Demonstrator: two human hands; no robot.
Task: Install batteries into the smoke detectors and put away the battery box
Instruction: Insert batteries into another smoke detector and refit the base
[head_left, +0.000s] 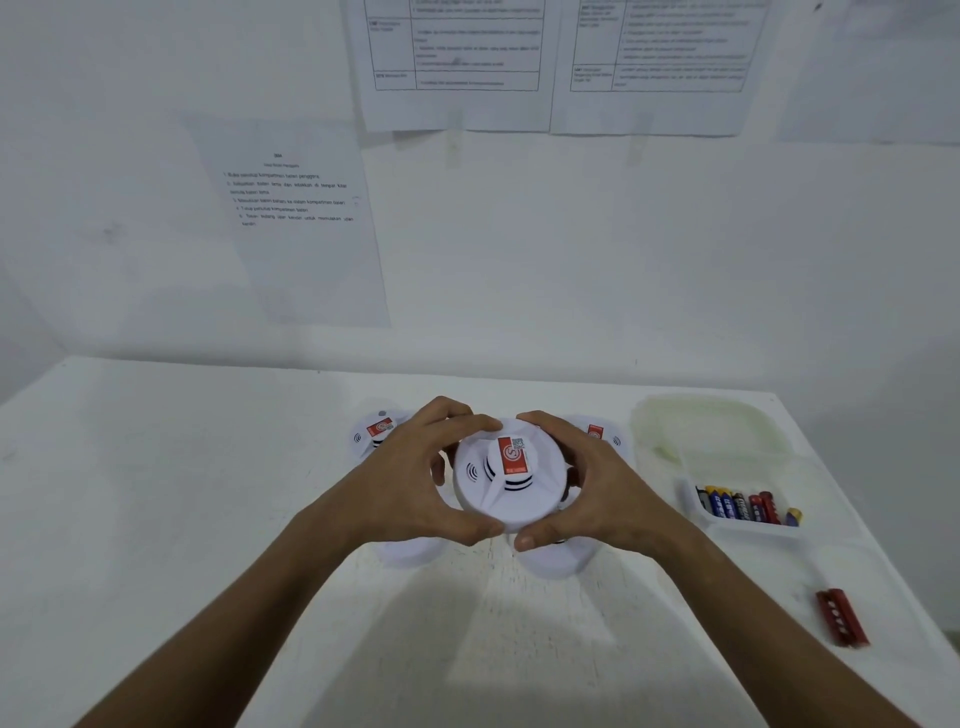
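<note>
Both hands are wrapping 1 white smoke detector (506, 480) held over the middle of the desk (156, 493): left hand (415, 480) curling round its left rim, thumb at the near edge, right hand (587, 486) curling round the right rim, thumb also at the near edge, so it is gripped from 2 sides, looking like a twist or a cover press. Cannot tell whether it is open or closed underneath, or if cells are already inside. 2 more detectors are sitting behind: 1 at back left (376, 434), 1 at back right (602, 434), both mostly hidden by the hands. Pale round pieces (550, 564) are showing below the wrists, possibly base plates, unclear. The battery box (743, 499) is sitting open at the right of the desk, still holding a row of cells (743, 506), with its lid (711, 426) lying just behind it. A red pack (841, 616) is lying apart near the right edge. Judging progress: installing is underway at best, and the box is not put away yet, lid off, so that step is left. Materials: detectors are smooth hard plastic domes with vent slots and a red sticker on top; the box is thin translucent plastic, rectangular, lid milky and soft-looking; cells are small glossy cylinders in blue, red, yellow; the desk is matte white. Printed sheets (301, 218) are taped on the wall.
</note>
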